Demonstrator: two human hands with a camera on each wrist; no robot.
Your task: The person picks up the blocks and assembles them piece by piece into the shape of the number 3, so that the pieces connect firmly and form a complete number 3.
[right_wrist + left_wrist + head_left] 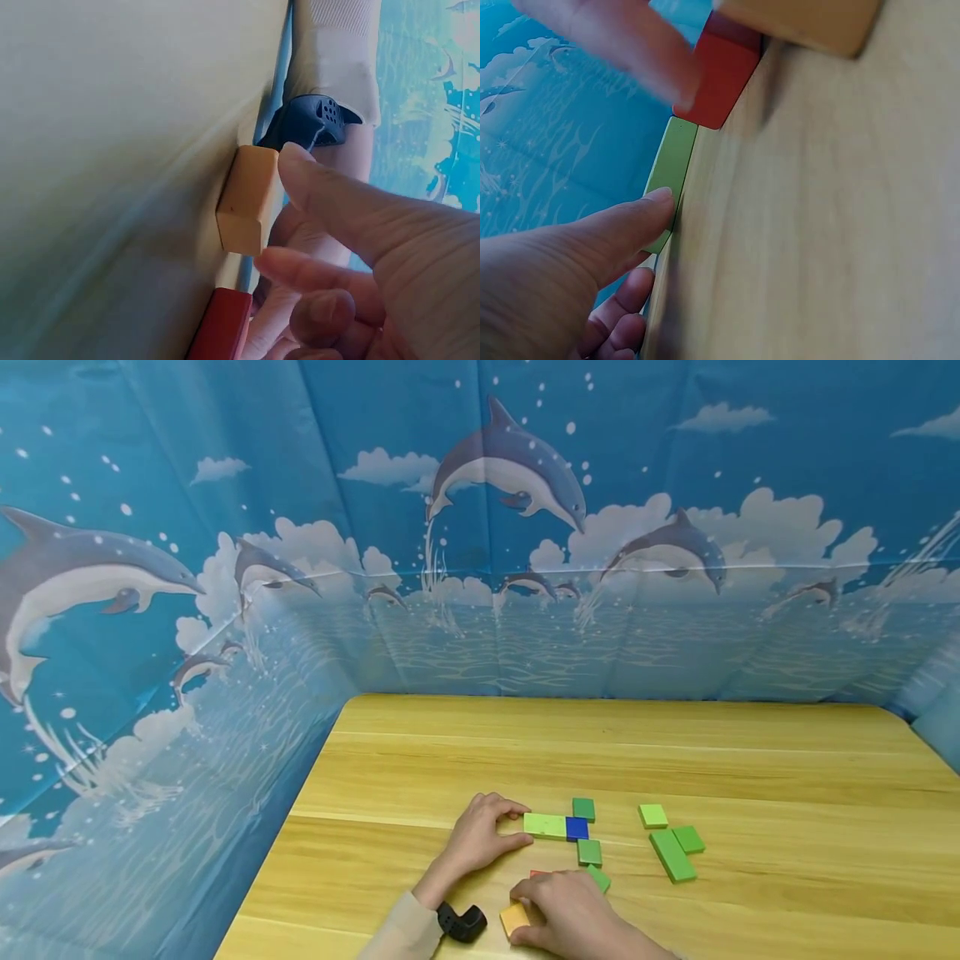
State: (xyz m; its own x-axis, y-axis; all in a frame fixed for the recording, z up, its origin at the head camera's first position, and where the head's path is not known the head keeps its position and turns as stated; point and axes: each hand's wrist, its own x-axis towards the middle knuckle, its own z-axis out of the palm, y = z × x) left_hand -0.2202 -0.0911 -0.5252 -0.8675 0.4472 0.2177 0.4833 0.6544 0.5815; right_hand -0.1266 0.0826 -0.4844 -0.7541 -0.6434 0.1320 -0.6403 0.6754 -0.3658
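My left hand [477, 835] pinches the left end of a light green block [545, 826], with the thumb along its near side. In the left wrist view that thumb [630, 225] presses on the green block [673, 161]. A blue square block [577, 828] adjoins the light green one on its right. Nearer the front, my right hand [566, 910] holds a yellow-orange block [514, 920] by two ends between thumb and forefinger. The right wrist view shows this orange block [247, 199] at the thumb and forefinger tips. Partly behind the right hand lies a red block [537, 873].
Green squares lie above [583, 810] and below [589, 852] the blue block. Another green block [598, 878] is partly covered by the right hand. To the right are a light green square [653, 815], a green square [688, 838] and a long green block [672, 856] on the wooden table [787, 877].
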